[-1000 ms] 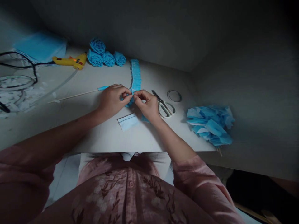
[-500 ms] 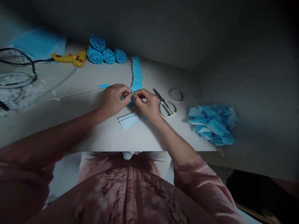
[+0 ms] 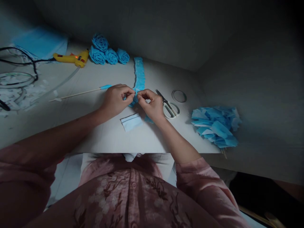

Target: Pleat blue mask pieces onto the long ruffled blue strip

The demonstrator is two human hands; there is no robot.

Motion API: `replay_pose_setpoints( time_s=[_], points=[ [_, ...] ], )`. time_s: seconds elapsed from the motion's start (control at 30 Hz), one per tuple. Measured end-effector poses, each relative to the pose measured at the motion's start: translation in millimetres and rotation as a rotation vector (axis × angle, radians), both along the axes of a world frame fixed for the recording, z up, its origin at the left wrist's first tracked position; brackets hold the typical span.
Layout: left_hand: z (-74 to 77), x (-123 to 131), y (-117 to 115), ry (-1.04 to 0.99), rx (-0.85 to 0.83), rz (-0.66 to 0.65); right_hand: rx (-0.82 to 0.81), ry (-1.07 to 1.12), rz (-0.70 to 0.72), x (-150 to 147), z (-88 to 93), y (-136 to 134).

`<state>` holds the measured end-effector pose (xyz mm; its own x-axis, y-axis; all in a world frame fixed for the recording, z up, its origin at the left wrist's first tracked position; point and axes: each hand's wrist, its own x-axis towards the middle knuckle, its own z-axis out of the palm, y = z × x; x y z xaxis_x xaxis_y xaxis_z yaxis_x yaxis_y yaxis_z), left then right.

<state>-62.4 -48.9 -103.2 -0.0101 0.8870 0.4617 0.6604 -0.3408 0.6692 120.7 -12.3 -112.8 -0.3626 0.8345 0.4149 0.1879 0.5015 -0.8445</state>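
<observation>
A gathered blue strip [image 3: 139, 72] runs from the back of the table down to my fingertips. My left hand [image 3: 117, 98] pinches it from the left, and my right hand [image 3: 153, 104] pinches it from the right, the fingertips nearly meeting. Part of the strip hangs below the fingers, partly hidden by them. Just in front of my hands lies a pale blue folded piece [image 3: 131, 122]. A thin stick [image 3: 80, 93] with a blue tip is left of my left hand. Scissors [image 3: 169, 107] with pale handles lie beside my right hand.
Several blue rolled flowers [image 3: 111, 56] sit at the back, beside a yellow glue gun [image 3: 71, 59] with a black cord. White scraps [image 3: 28, 93] and blue sheets [image 3: 41, 42] are at left. A wire ring [image 3: 180, 96] and a crumpled blue bunch [image 3: 216, 126] lie at right.
My two hands have shifted slightly to the right, with a small gap now between their fingertips. Both still pinch the strip.
</observation>
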Motion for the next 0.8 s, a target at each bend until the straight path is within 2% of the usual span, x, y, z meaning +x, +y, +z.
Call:
replay_pose_setpoints(
  time_s=[0.3, 0.43, 0.57, 0.7, 0.77, 0.8],
  points=[
    [-3.5, 0.1, 2.9, -0.057, 0.032, 0.030, -0.016, 0.020, 0.019, 0.8, -1.6, 4.3],
    [1.7, 1.9, 2.6, -0.196, -0.066, 0.058, -0.102, 0.087, 0.023, 0.8, -5.7, 9.6],
    [7.7, 5.4, 5.6, -0.416, -0.172, 0.129, -0.176, 0.188, 0.032, 1.3, -11.8, 18.9],
    [23.8, -2.1, 14.6, -0.515, -0.163, 0.198, -0.207, 0.270, 0.005, 5.2, -15.3, 31.0],
    [38.8, -17.2, 17.3, -0.586, -0.093, 0.263, -0.224, 0.295, -0.007, 8.2, -15.8, 36.7],
    [47.0, -28.0, 16.8, -0.616, -0.006, 0.304, -0.235, 0.301, -0.010, 9.6, -15.7, 39.0]
  ],
)
